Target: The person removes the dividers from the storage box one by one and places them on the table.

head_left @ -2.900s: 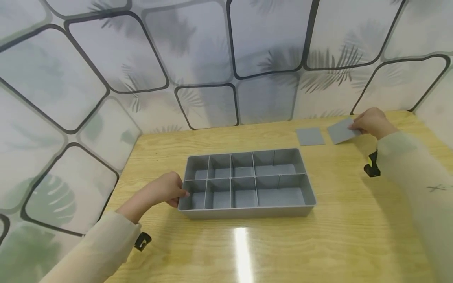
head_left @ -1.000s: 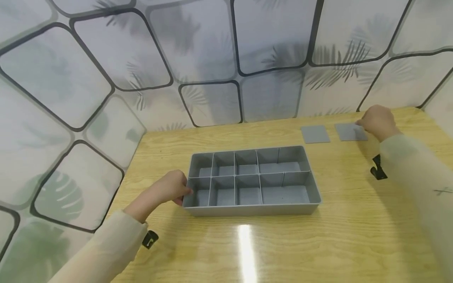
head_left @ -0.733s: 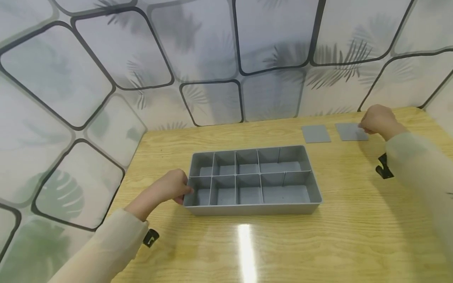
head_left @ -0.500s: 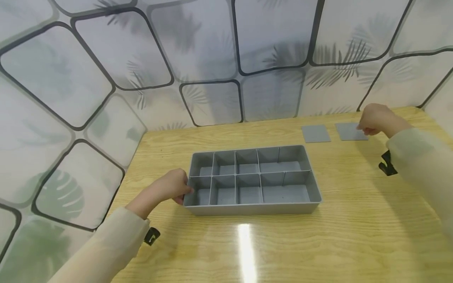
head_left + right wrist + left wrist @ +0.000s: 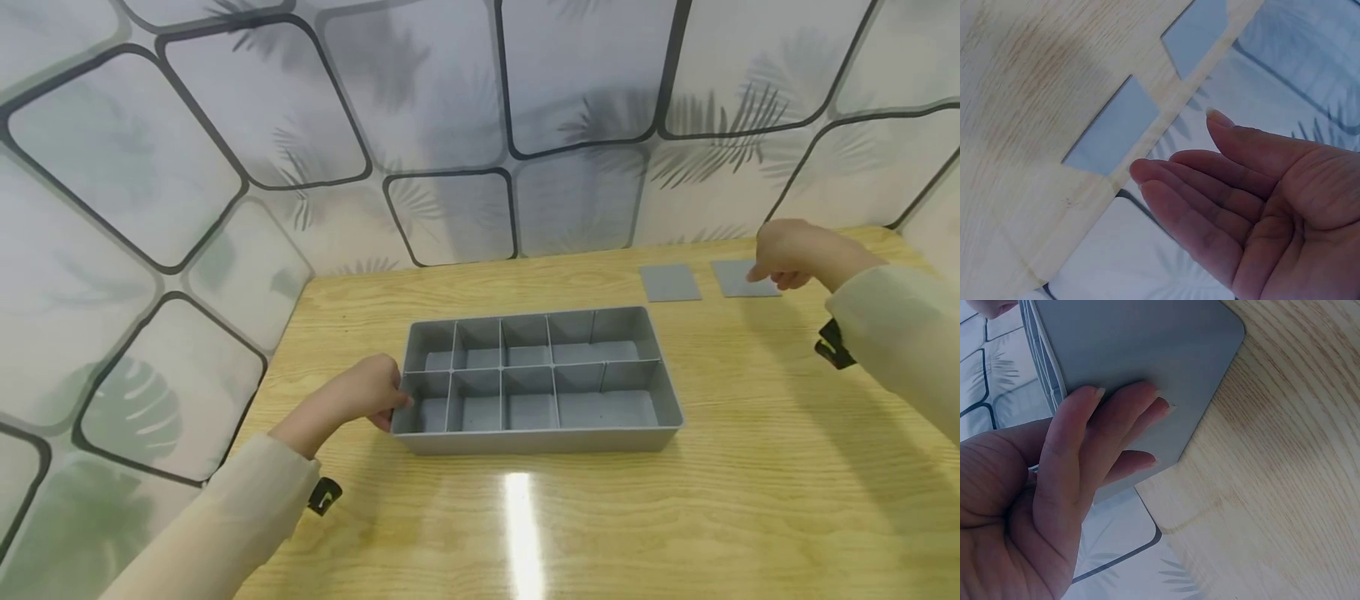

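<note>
A grey divided box (image 5: pixel 536 442) with two rows of compartments stands on the table. My left hand (image 5: pixel 367 387) grips its left end wall, thumb over the rim on the inside. In the left wrist view the fingers (image 5: pixel 1125 412) lie against the outer wall of the box. Two flat grey square plates lie behind and right of the box: the left plate (image 5: pixel 670 283) and the right plate (image 5: pixel 729 280). My right hand (image 5: pixel 795 250) hovers over the right plate, partly covering it. The right wrist view shows its fingers (image 5: pixel 1191 215) loosely bent, with nothing between them.
The pale wooden table (image 5: pixel 585 529) ends at the back against a patterned wall covering (image 5: pixel 450 92), which also runs along the left side. A bright light reflection (image 5: pixel 522 533) lies on the table in front of the box.
My right hand held the right plate tilted, laid it flat beside the left plate, then let go and rose off it. My left hand stays on the box.
</note>
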Motion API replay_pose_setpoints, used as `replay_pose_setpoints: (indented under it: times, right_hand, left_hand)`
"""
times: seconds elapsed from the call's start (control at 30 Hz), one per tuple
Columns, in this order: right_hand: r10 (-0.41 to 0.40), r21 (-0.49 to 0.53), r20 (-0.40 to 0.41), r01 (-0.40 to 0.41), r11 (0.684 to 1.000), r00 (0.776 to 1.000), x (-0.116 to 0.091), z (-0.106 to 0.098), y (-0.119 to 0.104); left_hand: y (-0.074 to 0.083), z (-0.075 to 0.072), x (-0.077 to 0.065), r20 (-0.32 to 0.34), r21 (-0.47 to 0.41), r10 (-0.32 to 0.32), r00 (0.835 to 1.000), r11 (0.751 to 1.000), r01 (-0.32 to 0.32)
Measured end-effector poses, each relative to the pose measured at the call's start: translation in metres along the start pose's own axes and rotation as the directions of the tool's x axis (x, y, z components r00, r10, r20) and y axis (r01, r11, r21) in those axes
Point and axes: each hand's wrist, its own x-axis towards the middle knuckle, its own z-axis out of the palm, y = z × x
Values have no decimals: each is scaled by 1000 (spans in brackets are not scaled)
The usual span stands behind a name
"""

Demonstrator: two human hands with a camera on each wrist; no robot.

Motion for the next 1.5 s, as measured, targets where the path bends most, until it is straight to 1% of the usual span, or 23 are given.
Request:
replay_pose_setpoints:
  times: [0.2,0.43,0.5,0.57,0.67,0.73,0.83,0.97,1.03,1.13,1.27,1.37,1.43,1.5]
  right_hand:
    - [-44,-39,5,45,998,999,-8,2,-23]
    - [-117,-89,43,120,989,992,-16,4,-50]
    - [-139,-129,31,142,981,990,-18,5,-57]
    - [-166,-197,0,163,967,986,-19,6,-64]
    - [-185,-294,-45,164,942,982,-19,7,-72]
    - [-198,-333,-59,167,928,979,-19,8,-77]
    - [-194,-315,-41,171,934,980,-20,9,-83]
    - [-195,-252,-21,183,950,981,-24,10,-93]
    - [-216,-243,-24,204,948,976,-26,11,-100]
    - [-264,-271,-50,241,932,963,-29,12,-112]
    - [-345,-345,-86,297,890,935,-35,18,-133]
    - [-390,-389,-107,322,863,915,-42,24,-151]
    - [-408,-418,-108,331,846,907,-46,30,-163]
    - [-414,-447,-105,329,832,904,-50,34,-173]
  left_hand:
    - [1,-1,0,2,-4,-2,1000,1000,3]
    - [-1,-1,1,12,-16,-2,1000,1000,2]
    - [-1,-1,2,14,-10,-4,1000,1000,4]
    - [-1,-1,2,10,-5,-5,1000,1000,5]
    - [-1,-1,3,9,-1,3,1000,1000,-3]
    - [-1,-1,3,7,-5,8,1000,1000,-8]
    - [-1,-1,3,8,-5,10,1000,1000,-10]
    - [-2,-1,1,1,5,8,1000,1000,-8]
    - [-1,-1,1,0,12,10,1000,1000,-10]
    - [-1,-2,0,3,19,11,1000,1000,-11]
    - [-2,-2,2,10,23,7,1000,1000,-7]
    - [-2,-2,3,11,25,4,1000,1000,-4]
    - [-3,-2,3,14,26,7,1000,1000,-8]
    - [-3,-2,3,17,19,11,1000,1000,-11]
